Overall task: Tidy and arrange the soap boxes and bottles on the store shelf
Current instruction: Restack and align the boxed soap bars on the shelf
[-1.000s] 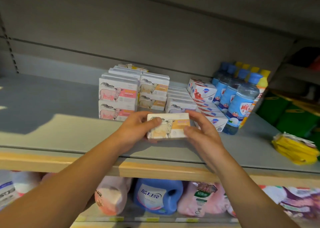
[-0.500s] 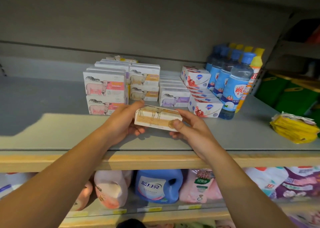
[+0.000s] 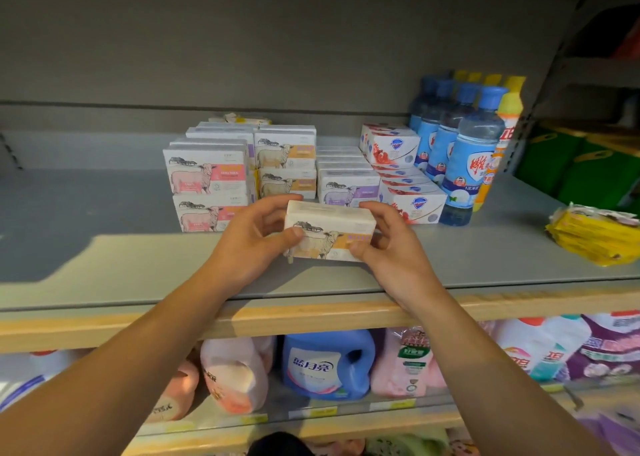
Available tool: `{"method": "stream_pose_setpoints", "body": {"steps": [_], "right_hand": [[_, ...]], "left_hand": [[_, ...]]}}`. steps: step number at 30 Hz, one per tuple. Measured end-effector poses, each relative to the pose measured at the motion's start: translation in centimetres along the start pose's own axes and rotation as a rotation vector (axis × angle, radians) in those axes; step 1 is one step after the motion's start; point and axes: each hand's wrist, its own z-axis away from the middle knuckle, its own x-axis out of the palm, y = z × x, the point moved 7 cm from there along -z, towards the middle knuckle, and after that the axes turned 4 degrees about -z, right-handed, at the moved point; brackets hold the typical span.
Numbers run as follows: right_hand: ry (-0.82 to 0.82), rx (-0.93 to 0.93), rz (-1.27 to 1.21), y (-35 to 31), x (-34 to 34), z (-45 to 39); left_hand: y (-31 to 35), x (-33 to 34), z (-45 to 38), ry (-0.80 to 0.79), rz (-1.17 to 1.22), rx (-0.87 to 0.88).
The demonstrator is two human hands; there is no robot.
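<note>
Fingers (image 3: 277, 213) and thumbs of both hands are clamped on the ends of an orange-label soap box (image 3: 329, 237), held level just above the grey shelf (image 3: 104, 268) near its front edge. Left hand (image 3: 249, 240) grips the box's left end, thumb on the front face and fingers curled over the top; right hand (image 3: 391, 244) pinches the right end the same way. Whether the box touches the shelf cannot be told.

Just beyond the box stand the stacks: pink-label boxes (image 3: 207, 178) two high at the left, orange-label boxes (image 3: 287, 164) two high behind the held one, a row of purple-label boxes (image 3: 349, 188) one high running to the back, and red-and-white boxes (image 3: 412, 202) to their right, with one more stacked at the far end. Blue-capped bottles (image 3: 467, 157) line up right of those, yellow-capped bottles (image 3: 505, 126) touching them on the far right side. Yellow packets (image 3: 595, 237) lie well apart at the shelf's right end. A loose small packet (image 3: 242, 119) sits on the farthest stack by the back wall.

Below the shelf's wooden lip (image 3: 311, 317), a blue jug (image 3: 329, 362) stands between pink jugs (image 3: 235, 369).
</note>
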Motion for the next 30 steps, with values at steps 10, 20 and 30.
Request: {"method": "stream_pose_setpoints", "body": {"steps": [10,20,30], "right_hand": [[0.048,-0.037,0.050,-0.9,0.2,0.3],[0.017,-0.010,0.845,-1.3,-3.8,0.8],[-0.082,0.100,1.193,1.3,-7.3,1.8]], "left_hand": [[0.1,-0.1,0.4,0.116,-0.324,0.055],[2.5,2.1,1.0,0.089,-0.971,0.356],[0.8,5.7,-3.7,0.076,-1.178,0.251]]}}
